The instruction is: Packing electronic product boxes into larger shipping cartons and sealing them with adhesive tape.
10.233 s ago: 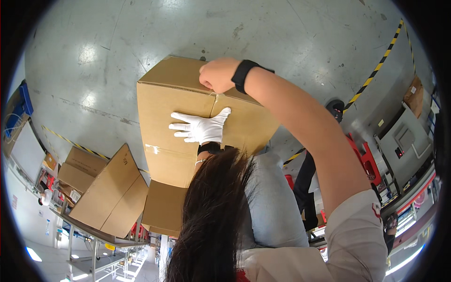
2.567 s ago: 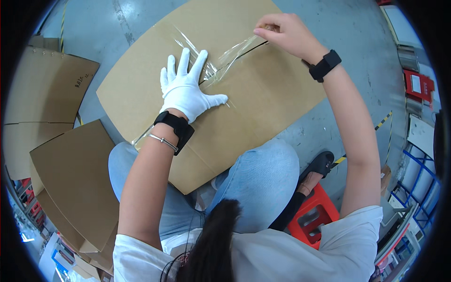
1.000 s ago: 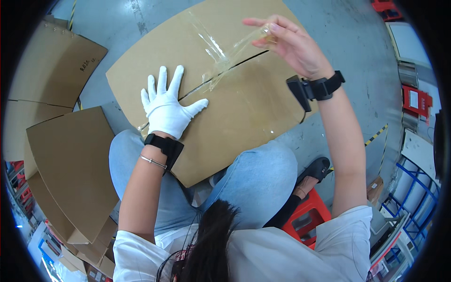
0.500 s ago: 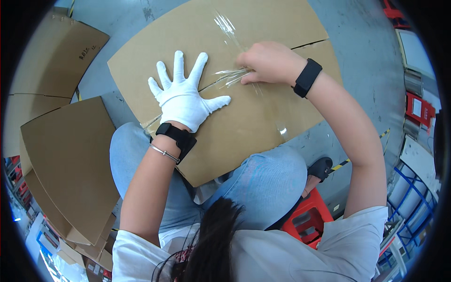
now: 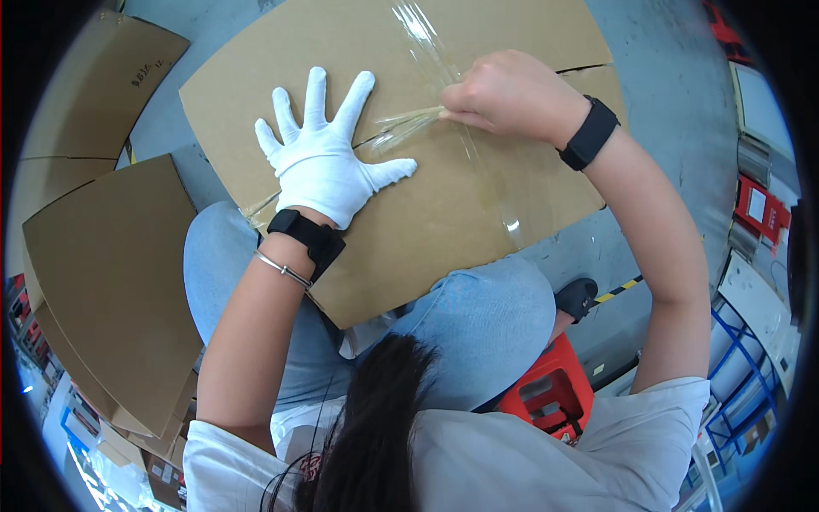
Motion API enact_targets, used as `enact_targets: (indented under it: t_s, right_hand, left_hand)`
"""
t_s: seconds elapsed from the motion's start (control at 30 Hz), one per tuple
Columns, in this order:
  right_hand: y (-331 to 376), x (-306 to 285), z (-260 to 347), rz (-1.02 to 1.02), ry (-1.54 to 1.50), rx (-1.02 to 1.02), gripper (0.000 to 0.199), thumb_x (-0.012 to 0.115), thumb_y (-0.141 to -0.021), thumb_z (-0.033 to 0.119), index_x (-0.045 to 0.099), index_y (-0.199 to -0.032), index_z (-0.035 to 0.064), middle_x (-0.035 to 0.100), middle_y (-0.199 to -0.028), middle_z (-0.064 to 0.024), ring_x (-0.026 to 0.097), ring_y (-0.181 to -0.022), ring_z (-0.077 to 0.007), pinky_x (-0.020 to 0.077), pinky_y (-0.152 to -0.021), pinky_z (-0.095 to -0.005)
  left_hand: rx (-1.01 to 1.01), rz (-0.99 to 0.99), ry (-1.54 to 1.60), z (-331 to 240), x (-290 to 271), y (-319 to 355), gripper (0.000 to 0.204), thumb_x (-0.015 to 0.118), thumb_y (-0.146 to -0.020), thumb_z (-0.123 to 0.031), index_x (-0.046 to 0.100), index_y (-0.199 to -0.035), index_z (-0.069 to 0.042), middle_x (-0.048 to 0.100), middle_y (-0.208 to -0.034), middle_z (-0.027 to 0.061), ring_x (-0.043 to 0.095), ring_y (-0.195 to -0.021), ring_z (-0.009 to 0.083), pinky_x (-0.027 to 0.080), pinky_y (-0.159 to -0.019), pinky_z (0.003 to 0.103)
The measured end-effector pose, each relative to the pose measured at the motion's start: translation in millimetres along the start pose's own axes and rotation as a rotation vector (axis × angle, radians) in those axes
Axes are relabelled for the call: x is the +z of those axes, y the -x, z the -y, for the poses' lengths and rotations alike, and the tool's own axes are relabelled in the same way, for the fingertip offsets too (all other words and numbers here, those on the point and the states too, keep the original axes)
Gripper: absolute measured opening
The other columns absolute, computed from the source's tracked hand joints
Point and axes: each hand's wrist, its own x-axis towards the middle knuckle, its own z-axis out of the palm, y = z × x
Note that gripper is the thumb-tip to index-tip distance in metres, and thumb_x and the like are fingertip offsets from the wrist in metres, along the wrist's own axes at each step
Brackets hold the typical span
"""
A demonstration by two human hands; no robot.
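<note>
A brown cardboard box (image 5: 426, 230) lies in front of me, its top flaps meeting along a seam. In a white glove, my left hand (image 5: 324, 162) presses flat on the box with fingers spread. Bare and closed, my right hand (image 5: 512, 98) pinches the end of a clear packing tape strip (image 5: 405, 126) lifted off the cardboard near the seam. The lifted strip stretches leftward from my fingertips, creased and shiny. Another clear tape band (image 5: 418, 30) crosses the box from the far edge to the near right edge.
Folded cardboard boxes (image 5: 111, 282) stand at the left. A red plastic stool (image 5: 550, 388) is beneath me at the right. Along the right rim are a blue metal frame (image 5: 738, 367) and a red box (image 5: 762, 213). Yellow-black floor tape (image 5: 618, 290) runs near my shoe.
My right hand has moved a little right and up, drawing the tape strip longer and tauter. The left hand stays spread on the box. The whole view has shifted slightly.
</note>
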Motion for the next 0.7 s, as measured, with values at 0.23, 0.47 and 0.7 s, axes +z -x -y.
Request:
enact_targets:
  t_s: [0.23,0.47,0.7]
  right_hand:
    - [5,-12,2,-0.103,0.063,-0.059,0.03,0.065,-0.086,0.029,0.051,-0.068,0.0086,0.056,-0.059,-0.0091,0.059,-0.064,-0.0304,0.0474,-0.058,-0.0423]
    - [8,-16,6,-0.108,0.053,0.008,0.029,0.067,-0.084,0.03,0.051,-0.075,0.0083,0.056,-0.062,-0.0093,0.058,-0.065,-0.0301,0.047,-0.059,-0.042]
    - [9,-20,8,-0.245,0.01,0.099,0.034,0.073,-0.078,0.029,0.048,-0.086,0.0075,0.055,-0.066,-0.0092,0.058,-0.071,-0.032,0.0473,-0.064,-0.0428]
  left_hand:
    - [0.004,-0.011,-0.005,-1,0,1,0.099,0.075,-0.06,-0.068,0.036,-0.145,-0.036,0.024,-0.155,0.0128,0.015,-0.141,0.0487,0.01,-0.111,0.065]
    - [0.055,0.035,0.031,23,-13,12,0.1,0.076,-0.059,-0.066,0.037,-0.146,-0.034,0.023,-0.156,0.0122,0.015,-0.141,0.0481,0.01,-0.112,0.064]
    - [-0.112,0.127,-0.011,61,-11,49,0.105,0.08,-0.057,-0.064,0.036,-0.147,-0.031,0.019,-0.157,0.0158,0.011,-0.141,0.0519,0.017,-0.112,0.061]
